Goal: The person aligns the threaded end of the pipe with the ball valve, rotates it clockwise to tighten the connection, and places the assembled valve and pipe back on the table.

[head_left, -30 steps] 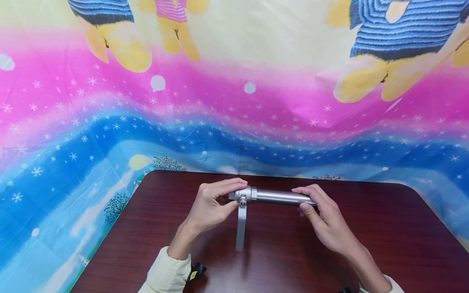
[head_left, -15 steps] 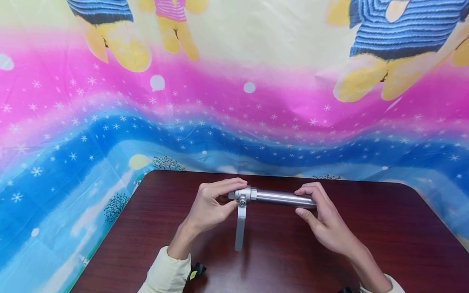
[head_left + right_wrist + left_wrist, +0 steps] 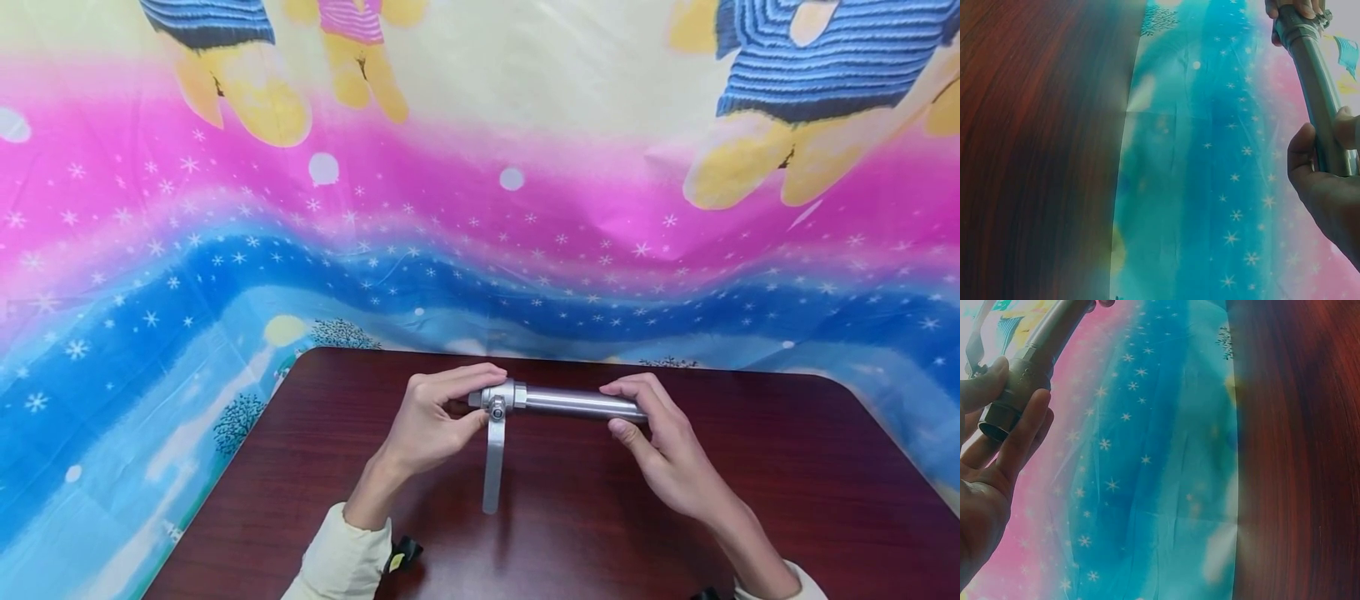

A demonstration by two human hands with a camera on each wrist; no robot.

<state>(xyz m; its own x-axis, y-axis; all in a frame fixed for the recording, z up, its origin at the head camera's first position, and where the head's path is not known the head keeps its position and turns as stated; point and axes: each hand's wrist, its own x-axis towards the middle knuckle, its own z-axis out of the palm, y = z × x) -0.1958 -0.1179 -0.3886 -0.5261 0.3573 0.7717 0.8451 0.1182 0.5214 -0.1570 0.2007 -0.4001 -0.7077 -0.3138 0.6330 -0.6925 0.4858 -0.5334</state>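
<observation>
A silver ball valve [image 3: 500, 395] is held above the table in the head view, its flat lever handle [image 3: 493, 471] pointing down toward the person. My left hand [image 3: 433, 423] pinches the valve body between thumb and fingers. From the valve's right side runs a smooth steel pipe [image 3: 570, 402], roughly level. My right hand [image 3: 671, 446] holds the pipe's far end, thumb below and fingers above. An open hexagonal end of the valve [image 3: 999, 419] shows in the left wrist view. In the right wrist view, curled fingers [image 3: 1302, 150] lie along the pipe. The joint between pipe and valve hides any threads.
A dark red-brown wooden table [image 3: 570, 533] with rounded corners lies under the hands. Behind it hangs a colourful printed cloth [image 3: 465, 208] with snowflakes and bears. A small black strap piece [image 3: 405, 554] is at the left sleeve.
My right thumb and fingers loosened and shifted around the pipe half a second ago, and now press closer to it again. The lever swayed very slightly. My left hand stays in place.
</observation>
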